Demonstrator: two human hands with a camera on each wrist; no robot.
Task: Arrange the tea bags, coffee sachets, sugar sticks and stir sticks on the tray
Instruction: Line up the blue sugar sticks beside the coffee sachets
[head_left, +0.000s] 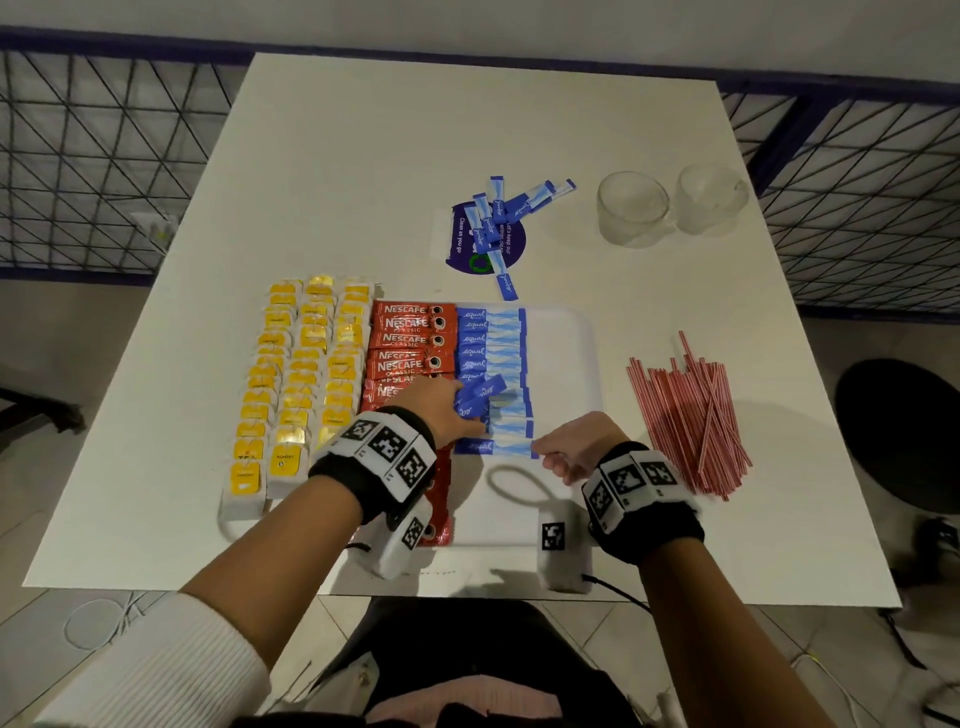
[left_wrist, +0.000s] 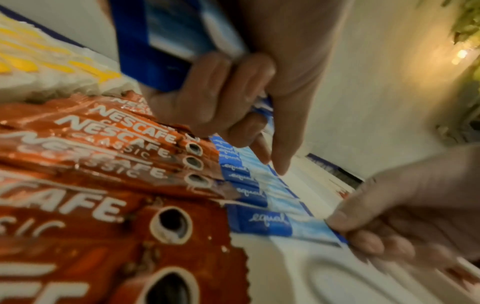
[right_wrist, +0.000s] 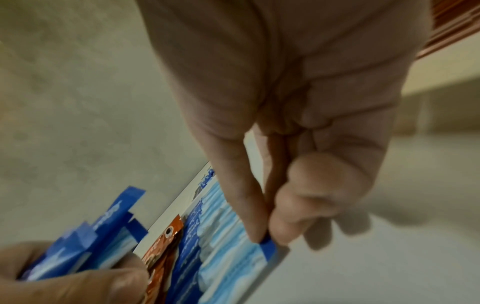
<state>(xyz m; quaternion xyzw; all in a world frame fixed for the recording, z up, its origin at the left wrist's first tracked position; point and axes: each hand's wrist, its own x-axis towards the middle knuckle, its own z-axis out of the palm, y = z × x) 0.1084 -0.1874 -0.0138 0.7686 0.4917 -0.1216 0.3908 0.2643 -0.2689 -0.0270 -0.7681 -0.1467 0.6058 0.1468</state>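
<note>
On the white tray (head_left: 563, 343) lie a column of red coffee sachets (head_left: 410, 338) and a column of blue sugar sticks (head_left: 491, 343). Yellow tea bags (head_left: 298, 374) sit in rows to the tray's left. My left hand (head_left: 447, 410) grips a bundle of blue sugar sticks (head_left: 480, 392) (left_wrist: 166, 41) over the columns. My right hand (head_left: 569, 447) pinches the right end of the nearest sugar stick (head_left: 493, 447) (right_wrist: 266, 245) (left_wrist: 283, 224) lying on the tray. Red-striped stir sticks (head_left: 693, 415) lie heaped on the table to the right.
Loose sugar sticks (head_left: 498, 218) lie on a purple sticker beyond the tray. Two glass cups (head_left: 631, 210) stand at the back right. A black stool (head_left: 904, 431) is off the table's right edge, and wire fencing runs behind.
</note>
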